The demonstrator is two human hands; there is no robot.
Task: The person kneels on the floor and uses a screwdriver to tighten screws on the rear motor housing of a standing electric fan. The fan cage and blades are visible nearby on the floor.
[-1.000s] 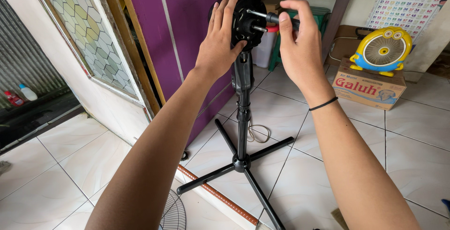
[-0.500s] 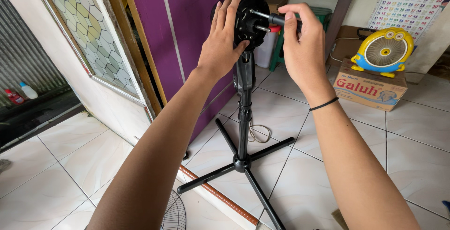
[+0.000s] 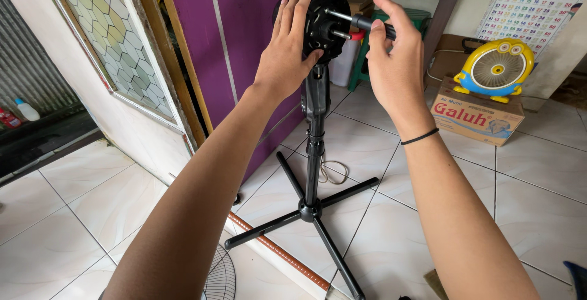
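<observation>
While the left hand [image 3: 287,52] keeps its palm and spread fingers pressed against the side of the black fan motor housing [image 3: 327,22], the right hand [image 3: 394,61] has slid a little farther out along the motor shaft [image 3: 361,22] than half a second ago, its fingertips now pinched around the dark outer end of the shaft rather than nearer the housing. The housing itself has not turned or tilted between the pictures, which suggests the left hand is only steadying it while the right hand works at the shaft. The motor sits on top of the black stand pole [image 3: 315,135], whose cross-shaped base [image 3: 309,211] rests on the white tiled floor [image 3: 73,214] in front of a purple door [image 3: 244,43]. A wire fan grille [image 3: 220,275] lies on the floor by the person's left arm. As for containers, a cardboard box [image 3: 477,116] stands against the wall to the right; it is closed, so its contents cannot be seen, and a small yellow and blue desk fan [image 3: 495,70] stands on its lid. Behind the motor, a white bucket [image 3: 343,61] with a reddish lid is partly hidden, its inside out of sight.
</observation>
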